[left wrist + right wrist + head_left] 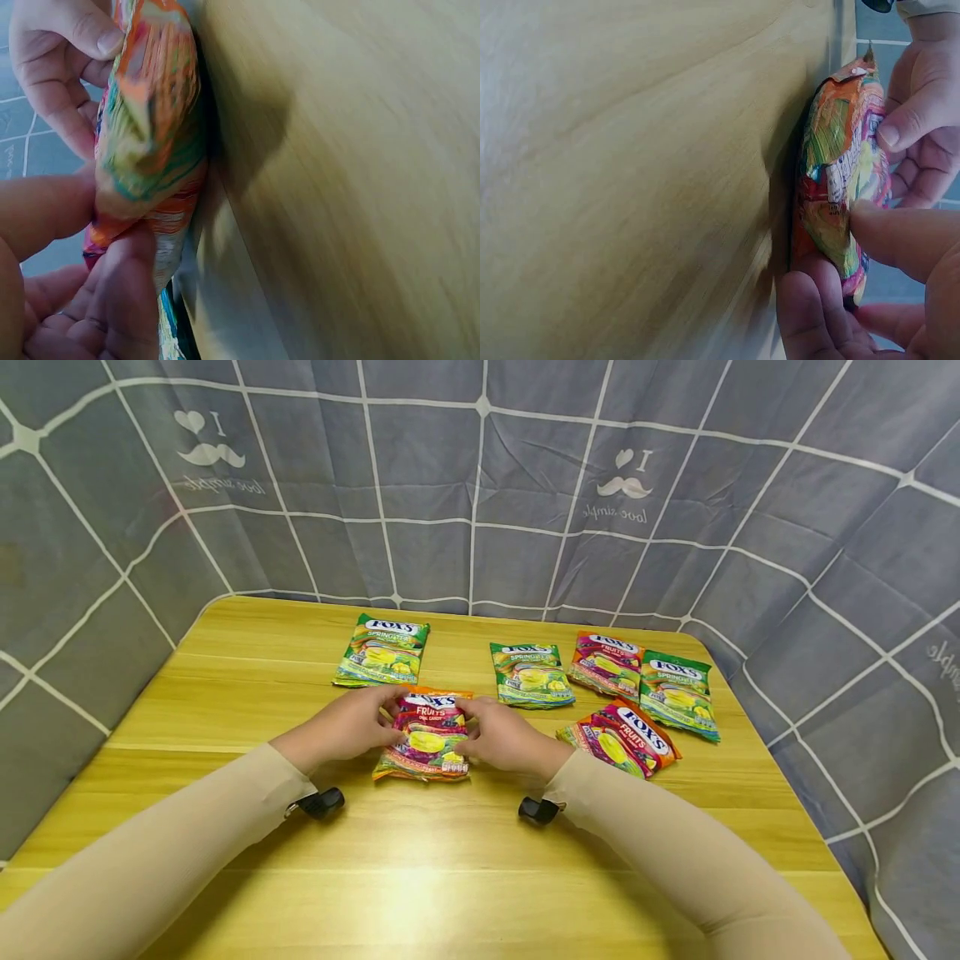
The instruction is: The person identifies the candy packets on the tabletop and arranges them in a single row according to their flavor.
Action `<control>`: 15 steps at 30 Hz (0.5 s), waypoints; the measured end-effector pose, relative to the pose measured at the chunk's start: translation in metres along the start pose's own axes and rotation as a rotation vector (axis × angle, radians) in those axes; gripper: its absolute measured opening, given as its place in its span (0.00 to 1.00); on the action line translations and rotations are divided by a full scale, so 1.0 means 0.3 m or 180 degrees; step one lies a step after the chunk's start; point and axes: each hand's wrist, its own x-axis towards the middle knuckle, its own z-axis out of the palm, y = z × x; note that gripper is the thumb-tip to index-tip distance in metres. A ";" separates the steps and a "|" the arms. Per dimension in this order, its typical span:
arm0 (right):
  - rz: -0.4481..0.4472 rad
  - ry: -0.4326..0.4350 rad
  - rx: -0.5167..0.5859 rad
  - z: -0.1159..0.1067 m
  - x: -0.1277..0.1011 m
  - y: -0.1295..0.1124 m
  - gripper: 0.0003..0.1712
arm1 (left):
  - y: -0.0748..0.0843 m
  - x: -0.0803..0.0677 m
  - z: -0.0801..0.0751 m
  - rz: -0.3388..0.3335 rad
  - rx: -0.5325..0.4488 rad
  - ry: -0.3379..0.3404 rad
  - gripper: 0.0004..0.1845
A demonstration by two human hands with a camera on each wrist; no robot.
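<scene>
The grip is double: the left hand (352,725) pinches the left edge of the orange Fox's Fruits bag (427,737) and the right hand (504,737) pinches its right edge, so the bag lies directly between the two hands, neither nearer than the other; in the left wrist view the left thumb and fingers (124,292) curl round the bag's (150,127) edge, with the right hand's thumb (82,30) pressing on its far side; the right wrist view shows the mirror of this, the right fingers (817,315) wrapped under the bag (840,172) and the thumb on top, the left hand (922,112) opposite.

The bag rests on the wooden surface (225,827), near its middle and just in front of the person; its long axis runs away from the person, top seam farthest, so the hands hold its long sides and not its ends; it looks flat on the surface or barely lifted, and I cannot tell which.

Beyond it lie a green Fox's bag (382,652) to the left, well apart, and another green bag (531,675) just past the right hand; three more bags (637,702) cluster to the right.
</scene>
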 end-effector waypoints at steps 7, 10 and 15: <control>-0.0131 -0.0046 -0.0233 -0.002 -0.002 0.006 0.48 | -0.009 -0.003 -0.007 0.0106 0.0297 -0.0189 0.33; -0.0127 -0.0065 -0.0321 -0.002 -0.002 0.012 0.49 | -0.012 -0.002 -0.009 0.0137 0.0410 -0.0231 0.33; -0.0040 -0.0140 -0.0339 0.001 0.002 0.024 0.50 | -0.021 0.001 -0.014 0.0068 0.0729 -0.0288 0.41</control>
